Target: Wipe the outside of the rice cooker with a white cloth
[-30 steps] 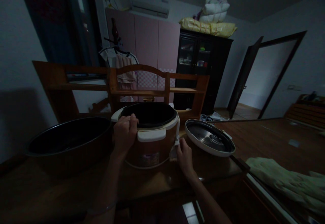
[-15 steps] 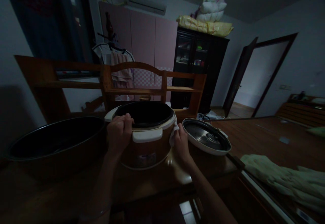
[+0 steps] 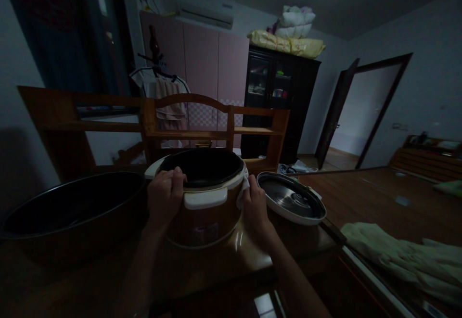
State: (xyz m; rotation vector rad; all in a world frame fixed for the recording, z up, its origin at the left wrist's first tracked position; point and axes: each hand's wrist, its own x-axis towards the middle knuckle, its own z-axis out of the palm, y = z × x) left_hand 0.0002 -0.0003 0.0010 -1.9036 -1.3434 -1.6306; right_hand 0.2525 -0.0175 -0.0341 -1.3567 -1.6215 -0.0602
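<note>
The head view shows the brown-and-white cooker (image 3: 202,232) standing open on the desk (image 3: 216,266), behind its front edge. Wiping the cooker's outside seems the step in hand; the next move likely calls for even cloth pressure against a steadied body. The left hand (image 3: 165,194) curls its grip over the rim; the right hand (image 3: 254,206) pinches a white cloth (image 3: 241,197) against the right side, forearm slanting inward. The lid (image 3: 296,198) lies underside up toward the desk's right edge.
</note>
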